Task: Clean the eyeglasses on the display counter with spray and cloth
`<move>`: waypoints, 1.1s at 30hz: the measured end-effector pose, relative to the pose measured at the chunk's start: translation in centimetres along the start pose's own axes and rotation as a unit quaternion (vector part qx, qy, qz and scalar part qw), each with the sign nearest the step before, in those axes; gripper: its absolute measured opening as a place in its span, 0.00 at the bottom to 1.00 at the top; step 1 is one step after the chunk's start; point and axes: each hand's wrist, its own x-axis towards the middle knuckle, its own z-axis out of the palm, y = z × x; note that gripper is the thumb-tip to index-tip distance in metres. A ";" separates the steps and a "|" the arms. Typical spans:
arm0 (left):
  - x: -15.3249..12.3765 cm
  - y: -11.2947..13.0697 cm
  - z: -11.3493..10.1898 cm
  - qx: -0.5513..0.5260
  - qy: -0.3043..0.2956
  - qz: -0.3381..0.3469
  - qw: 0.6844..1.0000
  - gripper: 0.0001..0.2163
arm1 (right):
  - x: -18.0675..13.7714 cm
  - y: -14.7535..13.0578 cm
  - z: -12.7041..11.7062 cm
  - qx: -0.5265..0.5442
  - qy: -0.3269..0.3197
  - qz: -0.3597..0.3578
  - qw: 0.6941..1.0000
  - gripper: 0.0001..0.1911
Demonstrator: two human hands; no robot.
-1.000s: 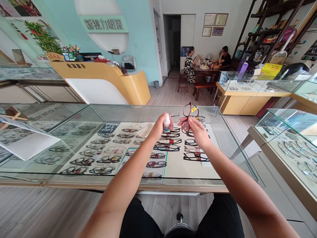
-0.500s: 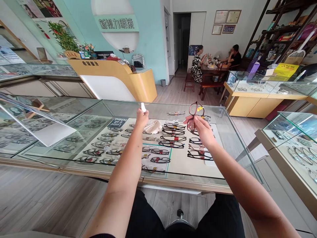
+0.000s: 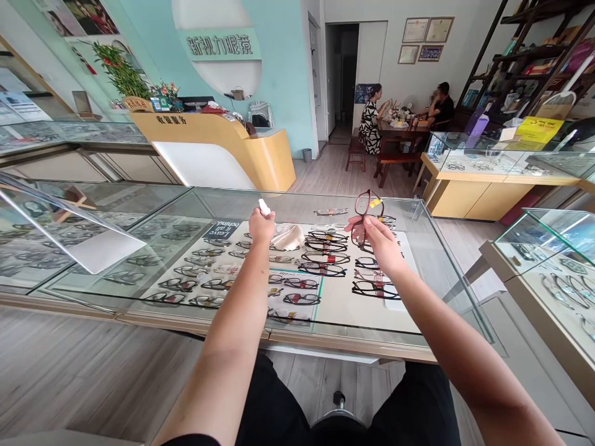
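My left hand point(image 3: 261, 227) is closed around a small white bottle point(image 3: 264, 206), whose top sticks out above the fingers; the rest is hidden. In my right hand point(image 3: 383, 243) is a pair of dark red eyeglasses point(image 3: 357, 207), pinched at the lower lens and held upright over the glass counter point(image 3: 367, 314). A yellow tag shows on the upper lens. Between my hands lies a crumpled beige cloth point(image 3: 289, 238). Near it, several dark-framed eyeglasses point(image 3: 325, 258) lie in a column, with another column of frames point(image 3: 373, 289) below my right hand.
A tilted mirror-like panel point(image 3: 105, 251) stands on the counter at the left. Beyond are a yellow reception desk point(image 3: 274, 162) and two people seated at a table. Another glass display case point(image 3: 548, 254) stands close on the right. My legs are under the counter's front edge.
My left hand has turned and shifted slightly left and down, tilting the white bottle leftward. My right hand holds the red eyeglasses in nearly the same place.
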 end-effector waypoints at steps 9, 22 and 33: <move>-2.0 3.2 -1.2 0.045 0.022 0.146 0.988 0.13 | -0.1 -0.3 0.0 0.004 -0.004 -0.001 1.000 0.29; -1.3 2.1 0.7 0.197 -0.195 0.034 0.960 0.12 | 0.0 -0.1 0.0 0.038 -0.010 0.003 0.999 0.27; -2.0 3.0 -0.5 0.065 -0.125 0.002 0.990 0.08 | -0.2 -0.4 0.0 0.030 0.002 0.009 1.000 0.26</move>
